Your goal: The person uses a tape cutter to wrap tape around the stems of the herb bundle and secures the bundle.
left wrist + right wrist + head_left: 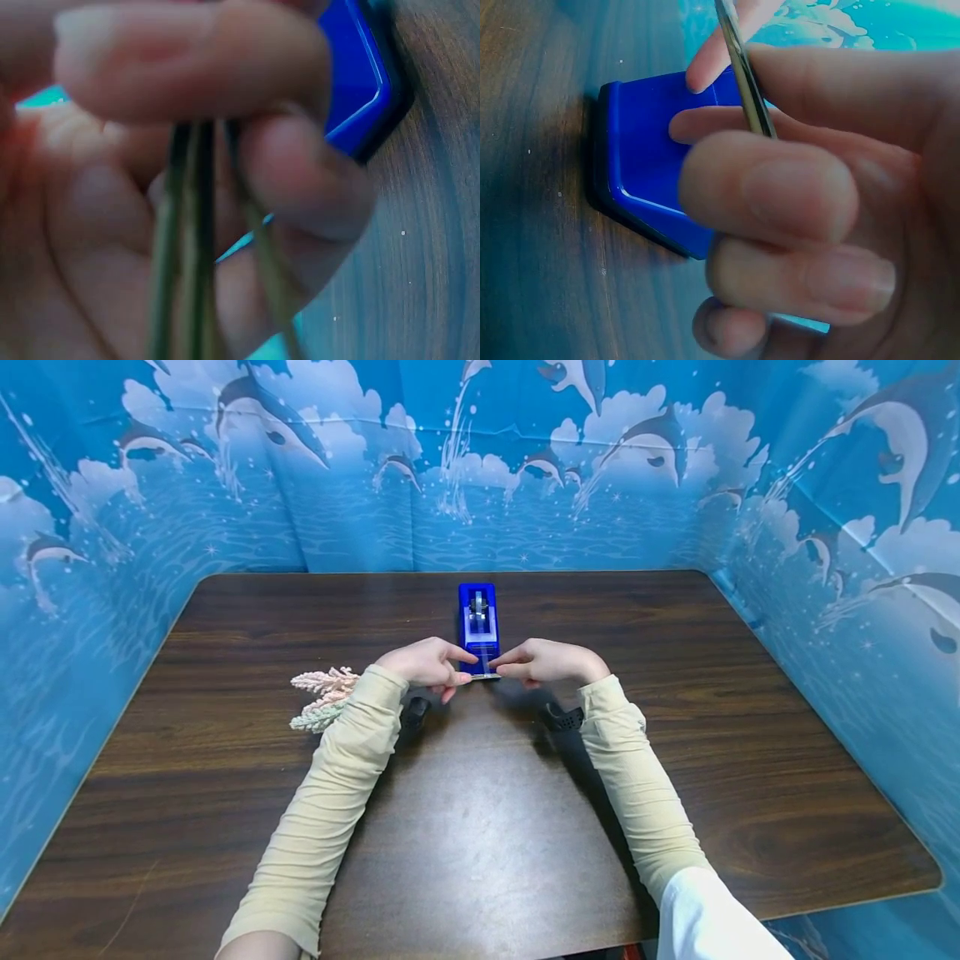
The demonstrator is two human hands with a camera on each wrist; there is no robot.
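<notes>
A bunch of artificial flowers with pale pink and mint green heads [322,689] lies to the left of my left hand [427,662]. The left wrist view shows its thin green stems [199,247] gripped in that hand's curled fingers. Facing it, my right hand [551,661] pinches the other end of the stems [746,79] between thumb and fingers. Both index fingers reach over the front of a blue tape dispenser [478,625]. A clear strip of tape [484,658] shows on the dispenser's front, just behind the stems.
The dark wood table [675,760] carries the dispenser near its back edge. A blue dolphin-print curtain [480,502] surrounds the back and sides. Black wrist cameras [562,718] hang below both wrists.
</notes>
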